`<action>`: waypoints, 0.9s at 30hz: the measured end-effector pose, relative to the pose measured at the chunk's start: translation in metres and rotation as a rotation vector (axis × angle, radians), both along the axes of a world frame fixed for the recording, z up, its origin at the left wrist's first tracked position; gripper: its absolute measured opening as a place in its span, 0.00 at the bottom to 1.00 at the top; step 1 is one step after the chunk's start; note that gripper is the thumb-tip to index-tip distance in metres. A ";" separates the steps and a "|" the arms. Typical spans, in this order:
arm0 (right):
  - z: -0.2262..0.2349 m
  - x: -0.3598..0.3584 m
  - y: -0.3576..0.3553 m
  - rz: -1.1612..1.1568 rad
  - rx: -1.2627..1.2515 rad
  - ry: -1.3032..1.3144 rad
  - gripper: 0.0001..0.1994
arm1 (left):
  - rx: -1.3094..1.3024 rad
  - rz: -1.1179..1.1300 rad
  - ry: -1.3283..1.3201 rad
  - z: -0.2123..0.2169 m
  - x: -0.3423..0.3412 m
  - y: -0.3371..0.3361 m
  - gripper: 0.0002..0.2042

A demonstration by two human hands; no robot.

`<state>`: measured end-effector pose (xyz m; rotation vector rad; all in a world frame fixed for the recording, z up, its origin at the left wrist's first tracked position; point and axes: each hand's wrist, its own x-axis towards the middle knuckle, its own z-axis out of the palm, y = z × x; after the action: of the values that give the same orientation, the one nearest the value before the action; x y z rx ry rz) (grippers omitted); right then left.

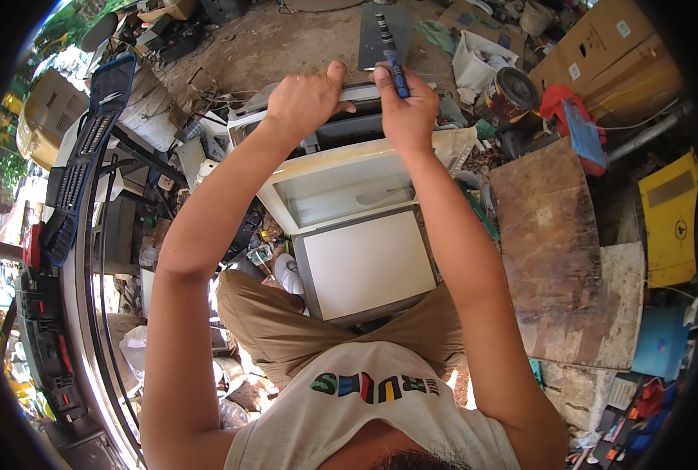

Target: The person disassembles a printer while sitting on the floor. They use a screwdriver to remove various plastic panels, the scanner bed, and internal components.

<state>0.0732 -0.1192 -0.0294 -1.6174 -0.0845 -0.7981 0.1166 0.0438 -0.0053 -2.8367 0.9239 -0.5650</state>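
A white and grey flatbed printer-scanner (pixel 290 168) stands in front of me. Its glass-windowed frame is tilted up and its lid, with a white inner pad (pixel 368 266), lies toward my lap. My left hand (pixel 306 102) is curled over the far part of the body, thumb raised; some fingertips are hidden. Beside it, my right hand (pixel 409 110) holds a screwdriver (pixel 392 59) with a blue and black handle, pointing away from me. The lower fingers of that hand rest by the printer's far edge. Dark inner parts (pixel 341 133) show below my hands.
A dark flat panel (pixel 376 35) lies beyond the printer. To the right are a white bin (pixel 482 59), a paint-stained bucket (pixel 509 94), cardboard boxes (pixel 600 63) and a worn wooden board (pixel 549 243). An open tool case (pixel 90 141) hangs at left by a metal frame.
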 end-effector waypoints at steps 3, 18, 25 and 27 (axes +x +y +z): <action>-0.002 -0.006 -0.016 0.211 0.279 0.166 0.14 | -0.088 -0.084 -0.108 -0.003 -0.008 0.000 0.36; -0.005 -0.006 0.010 0.337 0.404 0.284 0.09 | -0.114 -0.241 -0.236 -0.008 -0.001 0.004 0.27; -0.024 -0.012 0.008 0.320 0.558 0.268 0.10 | -0.052 -0.308 -0.303 -0.016 0.001 0.012 0.23; -0.023 -0.012 0.005 0.325 0.543 0.299 0.10 | -0.075 -0.323 -0.319 -0.016 0.001 0.012 0.22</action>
<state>0.0608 -0.1147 -0.0528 -1.1473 0.0775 -0.2850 0.1178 0.0554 -0.0211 -2.5584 1.3222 -1.0702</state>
